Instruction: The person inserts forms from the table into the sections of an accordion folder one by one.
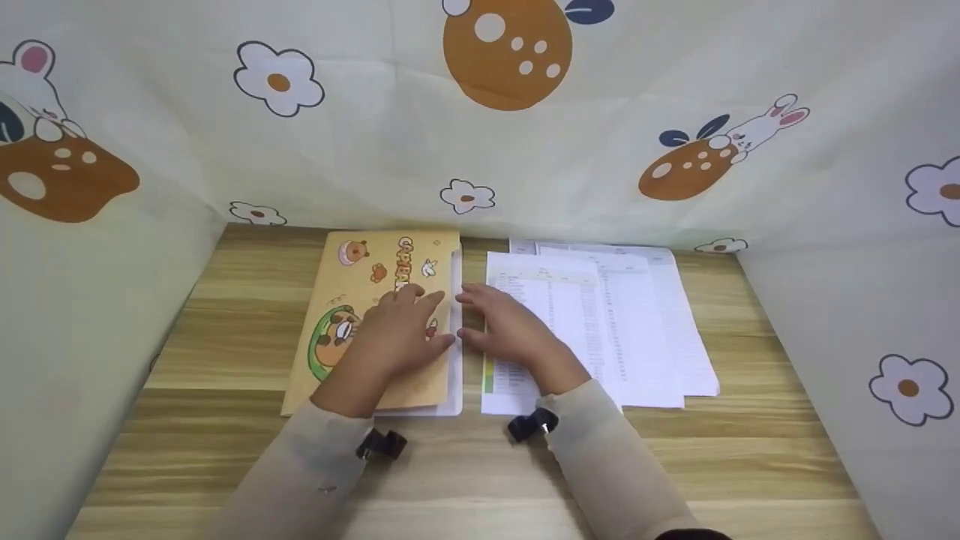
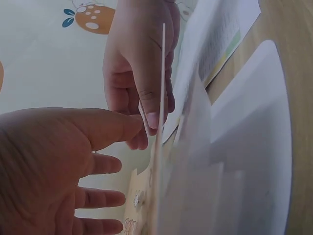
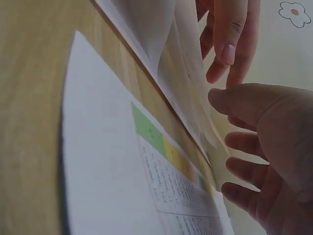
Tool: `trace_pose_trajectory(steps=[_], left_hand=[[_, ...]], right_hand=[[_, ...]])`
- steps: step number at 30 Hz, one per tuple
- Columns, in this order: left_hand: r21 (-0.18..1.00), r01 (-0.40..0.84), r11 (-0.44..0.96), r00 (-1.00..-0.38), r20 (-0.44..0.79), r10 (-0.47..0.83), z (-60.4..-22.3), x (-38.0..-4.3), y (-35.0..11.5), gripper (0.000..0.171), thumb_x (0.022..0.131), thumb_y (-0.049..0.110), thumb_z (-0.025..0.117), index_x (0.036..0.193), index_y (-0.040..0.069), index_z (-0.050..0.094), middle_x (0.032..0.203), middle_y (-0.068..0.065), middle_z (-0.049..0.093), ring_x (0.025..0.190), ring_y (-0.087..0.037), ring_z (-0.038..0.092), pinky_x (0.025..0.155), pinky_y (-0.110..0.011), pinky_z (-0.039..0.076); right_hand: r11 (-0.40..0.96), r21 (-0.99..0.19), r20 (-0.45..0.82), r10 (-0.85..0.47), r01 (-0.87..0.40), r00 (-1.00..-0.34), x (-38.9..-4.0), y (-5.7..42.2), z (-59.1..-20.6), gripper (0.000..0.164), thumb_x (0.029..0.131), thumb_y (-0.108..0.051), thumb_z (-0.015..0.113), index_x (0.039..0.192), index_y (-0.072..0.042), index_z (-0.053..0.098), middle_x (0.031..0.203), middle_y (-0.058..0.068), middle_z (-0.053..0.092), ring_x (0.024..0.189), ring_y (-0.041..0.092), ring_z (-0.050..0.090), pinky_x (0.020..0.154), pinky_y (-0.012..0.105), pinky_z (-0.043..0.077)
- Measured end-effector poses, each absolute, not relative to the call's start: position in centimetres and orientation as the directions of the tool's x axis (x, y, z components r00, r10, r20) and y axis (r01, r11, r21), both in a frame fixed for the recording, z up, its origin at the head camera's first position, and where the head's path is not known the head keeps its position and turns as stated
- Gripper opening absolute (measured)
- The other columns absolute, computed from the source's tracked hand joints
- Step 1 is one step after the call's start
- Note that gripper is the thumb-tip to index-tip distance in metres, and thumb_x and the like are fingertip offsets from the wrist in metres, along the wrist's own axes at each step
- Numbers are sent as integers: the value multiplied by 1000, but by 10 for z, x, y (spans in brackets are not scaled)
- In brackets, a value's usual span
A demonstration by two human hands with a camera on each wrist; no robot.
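Folder (image 1: 356, 286): lies on wood-grain table (image 1: 225, 337), left of printed sheets; tan, cartoon animals on cover.
White paper (image 1: 454, 390): sticks out along folder's right side.
Left hand (image 1: 405, 330): spread wide above cover, thumb toward folder's right edge; can't tell if touching.
Right hand (image 1: 514, 326): held wide, thumb and fingers apart, tips by folder's right edge; can't tell contact.
Printed sheets (image 1: 634, 337): overlapping, fanned out rightward, partly under right hand; yellow and green cells on front one.
Backdrop (image 1: 360, 165): pale, printed with flowers, rabbits, orange-brown fruit.
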State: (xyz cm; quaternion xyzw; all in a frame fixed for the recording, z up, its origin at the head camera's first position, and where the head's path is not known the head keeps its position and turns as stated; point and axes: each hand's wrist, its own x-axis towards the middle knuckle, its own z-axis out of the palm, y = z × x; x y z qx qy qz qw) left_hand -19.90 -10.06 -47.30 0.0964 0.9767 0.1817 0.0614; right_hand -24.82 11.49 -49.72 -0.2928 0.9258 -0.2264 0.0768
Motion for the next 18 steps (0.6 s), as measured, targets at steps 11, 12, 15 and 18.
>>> trace_pose_trajectory(steps=[11, 12, 15, 18], left_hand=[[333, 211, 919, -962, -94, 255, -482, -199, -96, 73, 94, 64, 69, 155, 25, 58, 160, -15, 50, 147, -42, 48, 114, -66, 46], [328, 217, 919, -961, -91, 260, -482, -198, -95, 72, 94, 64, 69, 154, 27, 58, 160, -14, 50, 147, -43, 48, 113, -67, 46], [313, 228, 922, -958, -94, 270, -483, -198, -92, 67, 94, 65, 68, 154, 36, 58, 161, -14, 50, 147, -43, 47, 112, -68, 46], [304, 221, 927, -958, -112, 265, -485, -197, -90, 64, 95, 65, 67, 153, 39, 58, 162, -12, 49, 148, -43, 44, 114, -68, 45]], right_hand=[[742, -393, -80, -616, -543, -784, -248, 113, -502, 55, 100, -34, 72, 150, -13, 62, 168, 1, 48, 158, 25, 42, 132, 41, 31], [744, -387, -83, -617, -545, -783, -247, 113, -503, 55, 100, -34, 72, 150, -13, 63, 168, 1, 49, 159, 25, 42, 132, 42, 31], [749, -369, -91, -618, -550, -781, -247, 113, -503, 54, 100, -34, 73, 149, -15, 63, 167, 0, 50, 159, 25, 41, 133, 42, 30], [752, -369, -93, -615, -546, -783, -246, 113, -504, 53, 99, -35, 72, 148, -17, 64, 166, -1, 50, 159, 25, 41, 133, 43, 30]])
